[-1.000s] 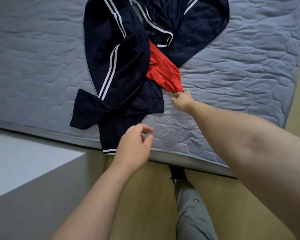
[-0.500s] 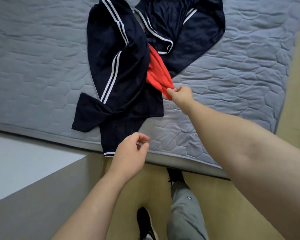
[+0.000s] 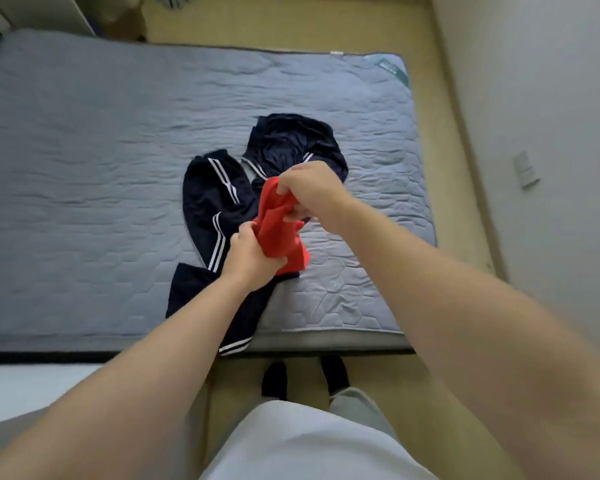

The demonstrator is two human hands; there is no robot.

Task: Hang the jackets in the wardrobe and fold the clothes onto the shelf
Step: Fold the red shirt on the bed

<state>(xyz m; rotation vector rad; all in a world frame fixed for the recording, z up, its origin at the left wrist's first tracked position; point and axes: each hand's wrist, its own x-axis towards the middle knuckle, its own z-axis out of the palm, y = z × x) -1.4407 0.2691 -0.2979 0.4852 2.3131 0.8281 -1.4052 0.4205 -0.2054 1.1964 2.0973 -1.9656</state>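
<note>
A bunched red garment (image 3: 278, 230) is lifted above the grey quilted mattress (image 3: 84, 174). My right hand (image 3: 314, 194) grips its upper part, fingers curled into the cloth. My left hand (image 3: 252, 256) grips its lower left part. Beneath and behind the red cloth lies a dark navy garment with white stripes (image 3: 215, 202), spread crumpled over the mattress, one end hanging over the near edge (image 3: 234, 344).
The mattress fills the left and middle of the view; its near edge runs just ahead of my feet (image 3: 274, 377). Yellowish floor (image 3: 440, 98) lies to the right and beyond. A white wall (image 3: 541, 116) stands on the right. A pale surface (image 3: 21, 389) sits at lower left.
My right hand pulled the red garment out from the navy one and lifted it. My left hand, empty before, now grips the red cloth too. My head drew back, showing the whole mattress.
</note>
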